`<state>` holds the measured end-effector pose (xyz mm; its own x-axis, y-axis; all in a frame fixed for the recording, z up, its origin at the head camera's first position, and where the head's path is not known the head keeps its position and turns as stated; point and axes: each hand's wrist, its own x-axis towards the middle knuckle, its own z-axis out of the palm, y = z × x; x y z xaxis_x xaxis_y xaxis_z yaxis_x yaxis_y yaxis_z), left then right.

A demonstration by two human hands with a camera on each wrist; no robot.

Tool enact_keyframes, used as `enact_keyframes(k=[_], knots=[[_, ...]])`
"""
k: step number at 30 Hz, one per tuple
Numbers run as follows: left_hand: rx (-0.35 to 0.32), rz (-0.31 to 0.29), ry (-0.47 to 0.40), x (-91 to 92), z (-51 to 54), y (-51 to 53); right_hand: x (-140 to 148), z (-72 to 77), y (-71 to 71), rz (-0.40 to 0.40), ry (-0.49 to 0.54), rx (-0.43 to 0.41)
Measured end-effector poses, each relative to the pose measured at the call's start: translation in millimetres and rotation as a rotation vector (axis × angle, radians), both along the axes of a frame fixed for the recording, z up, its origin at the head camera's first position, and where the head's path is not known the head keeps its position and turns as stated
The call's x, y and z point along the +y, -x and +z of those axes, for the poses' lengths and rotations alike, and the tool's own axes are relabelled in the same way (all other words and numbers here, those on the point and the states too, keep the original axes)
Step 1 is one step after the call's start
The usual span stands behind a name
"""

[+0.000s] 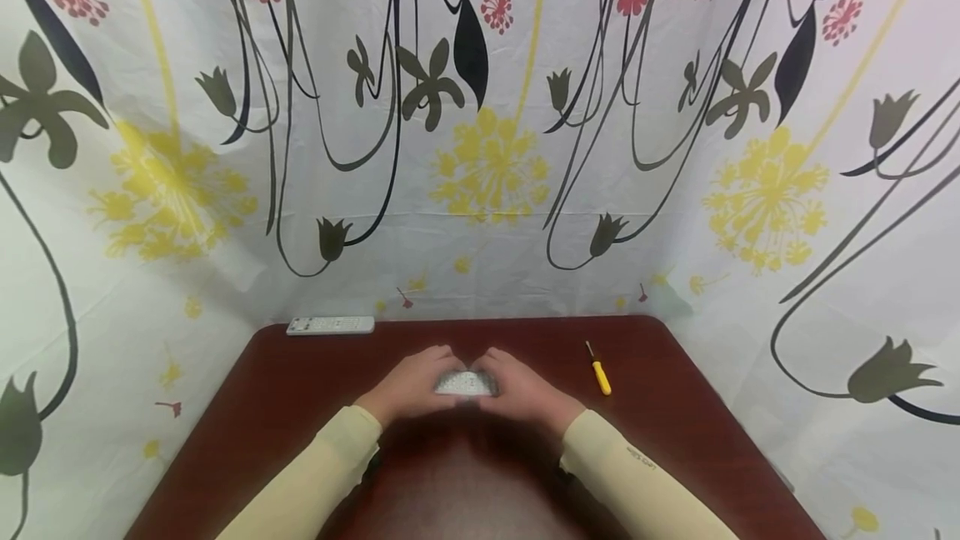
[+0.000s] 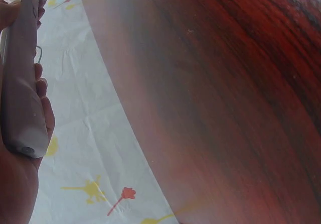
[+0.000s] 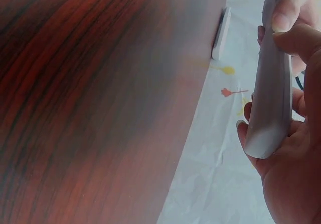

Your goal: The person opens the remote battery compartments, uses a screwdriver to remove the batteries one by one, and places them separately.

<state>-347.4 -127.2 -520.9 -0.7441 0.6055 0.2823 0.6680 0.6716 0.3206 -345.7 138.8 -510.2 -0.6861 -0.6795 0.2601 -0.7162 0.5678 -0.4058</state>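
Both hands hold a white remote control (image 1: 466,383) between them above the table, its button side towards the head camera. My left hand (image 1: 415,385) grips one end, and my right hand (image 1: 527,391) has the other. In the left wrist view the pale underside of the remote (image 2: 22,98) lies along the palm, with fingertips curled round its far edge. From the right wrist, the remote (image 3: 272,96) rests in the right hand (image 3: 293,181), fingers wrapped behind it. Thumbs of the two hands come close together on its near edge.
A second white remote (image 1: 331,325) lies at the table's back left edge. A screwdriver with a yellow handle (image 1: 602,378) lies to the right of the hands. The dark red wooden table (image 1: 300,407) is surrounded by a flower-patterned curtain (image 1: 480,265).
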Motion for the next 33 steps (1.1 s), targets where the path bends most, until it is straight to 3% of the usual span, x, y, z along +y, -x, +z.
enact_keyframes(k=[17, 28, 33], knots=[[-0.011, -0.001, 0.012, 0.9, 2.7, -2.8, 4.2, -3.0, 4.8, -0.004, -0.008, -0.014], [-0.039, -0.006, 0.003, 1.4, 3.8, -4.1, 8.2, -2.2, 7.0, -0.015, 0.028, -0.118], [-0.044, -0.005, -0.006, 0.7, 3.9, -3.5, 8.6, -1.0, 7.0, -0.010, 0.033, -0.115]])
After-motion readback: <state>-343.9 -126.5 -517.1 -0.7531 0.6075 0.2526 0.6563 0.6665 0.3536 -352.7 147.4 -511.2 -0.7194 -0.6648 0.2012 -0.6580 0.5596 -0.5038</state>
